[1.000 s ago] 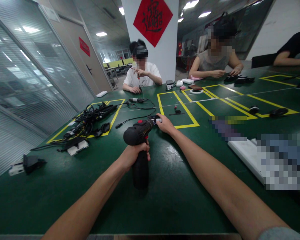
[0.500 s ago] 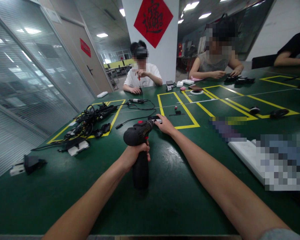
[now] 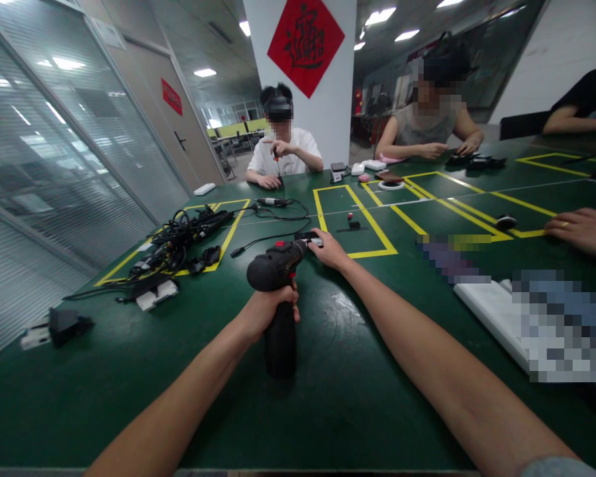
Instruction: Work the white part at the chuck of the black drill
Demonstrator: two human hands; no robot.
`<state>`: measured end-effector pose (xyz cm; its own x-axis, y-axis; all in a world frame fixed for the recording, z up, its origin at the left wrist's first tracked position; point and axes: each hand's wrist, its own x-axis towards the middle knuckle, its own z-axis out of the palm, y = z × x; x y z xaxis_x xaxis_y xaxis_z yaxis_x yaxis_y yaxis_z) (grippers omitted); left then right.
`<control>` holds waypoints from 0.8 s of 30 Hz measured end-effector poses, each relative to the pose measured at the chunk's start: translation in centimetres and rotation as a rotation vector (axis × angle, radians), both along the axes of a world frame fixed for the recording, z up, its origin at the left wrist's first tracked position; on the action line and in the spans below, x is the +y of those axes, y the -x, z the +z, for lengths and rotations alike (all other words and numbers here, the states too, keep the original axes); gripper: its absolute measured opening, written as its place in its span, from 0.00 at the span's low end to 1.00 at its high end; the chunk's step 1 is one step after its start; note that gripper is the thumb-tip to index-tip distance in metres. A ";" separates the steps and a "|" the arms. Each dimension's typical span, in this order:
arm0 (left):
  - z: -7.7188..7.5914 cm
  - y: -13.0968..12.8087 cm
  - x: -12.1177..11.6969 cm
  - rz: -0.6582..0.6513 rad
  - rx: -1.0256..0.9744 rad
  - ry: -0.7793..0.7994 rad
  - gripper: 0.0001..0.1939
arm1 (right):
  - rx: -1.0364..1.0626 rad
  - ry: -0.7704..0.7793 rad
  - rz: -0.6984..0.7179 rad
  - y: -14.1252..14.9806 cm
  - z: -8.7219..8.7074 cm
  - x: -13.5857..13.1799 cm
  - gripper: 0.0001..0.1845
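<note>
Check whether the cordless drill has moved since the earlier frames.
No: the cordless drill, held in the left hand, keeps its place against the yellow tape rectangle just beyond; both drift slightly down-right in view together.

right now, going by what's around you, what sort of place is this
Probably an office used as a workshop: there's a glass partition, a tangle of black cables on a green table, and a power drill in the left hand.
</note>
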<state>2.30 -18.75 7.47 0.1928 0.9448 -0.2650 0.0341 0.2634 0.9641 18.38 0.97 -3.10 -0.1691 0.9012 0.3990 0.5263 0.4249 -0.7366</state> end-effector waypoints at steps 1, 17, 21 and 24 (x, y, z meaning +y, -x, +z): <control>0.0 0.0 0.0 0.000 -0.001 0.006 0.10 | -0.001 -0.002 0.002 0.0 0.0 0.0 0.26; 0.0 -0.1 0.1 0.003 -0.011 -0.006 0.12 | -0.020 -0.021 0.015 -0.1 -0.4 0.5 0.26; 0.0 0.0 0.0 -0.002 -0.009 -0.001 0.11 | -0.010 -0.021 0.020 -0.1 -0.4 0.4 0.26; 0.0 0.0 0.0 -0.003 -0.014 -0.003 0.11 | -0.005 -0.019 0.022 -0.1 -0.4 0.3 0.26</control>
